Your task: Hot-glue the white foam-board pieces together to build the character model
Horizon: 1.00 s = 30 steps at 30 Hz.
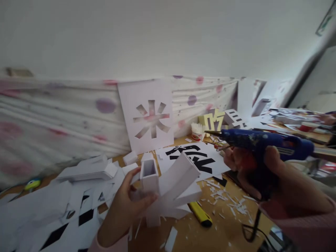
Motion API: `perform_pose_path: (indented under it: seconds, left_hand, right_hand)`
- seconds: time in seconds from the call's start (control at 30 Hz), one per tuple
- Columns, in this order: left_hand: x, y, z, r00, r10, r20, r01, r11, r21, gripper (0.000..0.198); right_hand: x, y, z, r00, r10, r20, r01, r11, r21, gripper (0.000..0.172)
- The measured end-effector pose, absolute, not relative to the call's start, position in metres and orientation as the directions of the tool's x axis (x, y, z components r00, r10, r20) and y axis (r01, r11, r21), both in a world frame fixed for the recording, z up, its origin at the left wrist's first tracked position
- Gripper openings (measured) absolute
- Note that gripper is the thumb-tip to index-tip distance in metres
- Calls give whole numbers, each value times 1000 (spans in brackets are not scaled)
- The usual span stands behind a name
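Note:
My left hand (128, 204) grips a white foam-board 3D character (174, 185), thumb on its front and fingers around the upright hollow arm at its left. The character stands just above or on the wooden table; I cannot tell which. My right hand (278, 171) is wrapped around the handle of a blue glue gun (262, 140), its tip pointing left, apart from the character. A yellow utility knife (201, 213) lies on the table right of the character. Behind it is a white sheet (160, 159) with a black printed character.
A white board (126, 105) with a cut-out character leans on the spotted wall cover (105, 122). White cut pieces (86, 171) and paper sheets crowd the left. Foam scraps (233, 201) litter the table (223, 227). Yellow (210, 122) and white letter shapes stand behind, near a small tub (197, 134).

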State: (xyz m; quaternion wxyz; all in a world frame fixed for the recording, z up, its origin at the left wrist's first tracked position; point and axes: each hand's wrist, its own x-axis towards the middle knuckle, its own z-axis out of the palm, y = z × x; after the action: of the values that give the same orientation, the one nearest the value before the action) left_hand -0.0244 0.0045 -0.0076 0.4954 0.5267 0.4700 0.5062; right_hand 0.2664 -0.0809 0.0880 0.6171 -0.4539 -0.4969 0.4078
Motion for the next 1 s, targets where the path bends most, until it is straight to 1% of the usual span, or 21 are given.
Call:
perform_pose_path:
  seconds: [0.1,0.2,0.23,0.27,0.3,0.37,0.43,0.5,0.6,0.7,0.83,1.0]
  left_hand:
    - [-21,1,1,120,992,50,65,-58,996,69]
    - [-19,-1,1,149,987,55,82,-68,994,66]
    - [-18,-1,0,154,986,61,106,-78,991,66]
    - [-18,-1,-1,155,985,71,144,-94,985,65]
    - [-17,-1,-1,150,985,83,195,-112,974,64]
    - [-18,-1,-1,120,987,105,305,-137,942,60]
    - [-19,-2,2,91,989,114,377,-140,916,56]
    - [-20,-4,7,97,991,97,398,-128,908,56]
    - [-22,-5,12,148,987,56,374,-108,921,60]
    - [-23,-4,12,182,983,24,331,-85,940,64]
    - [-24,-1,9,209,978,-27,252,-27,967,72]
    - [-26,1,9,248,968,-41,189,-7,982,73]
  right_hand:
    - [244,-69,116,109,973,206,181,184,-966,35]
    - [223,-44,144,19,985,169,419,146,-896,43]
    - [218,-35,152,-65,987,146,503,159,-850,45]
    - [213,-25,159,-170,978,120,553,195,-810,47]
    - [209,-17,165,-267,960,85,575,230,-785,49]
    - [203,-3,171,-383,923,26,576,261,-775,49]
    - [197,7,172,-427,904,-20,571,253,-781,48]
    - [191,12,171,-458,887,-57,578,249,-777,49]
    - [181,18,169,-478,874,-91,620,261,-740,49]
    - [174,21,170,-478,875,-81,664,299,-686,47]
    - [169,25,167,-488,871,-65,668,324,-670,50]
    - [167,29,163,-458,886,-70,705,314,-636,50]
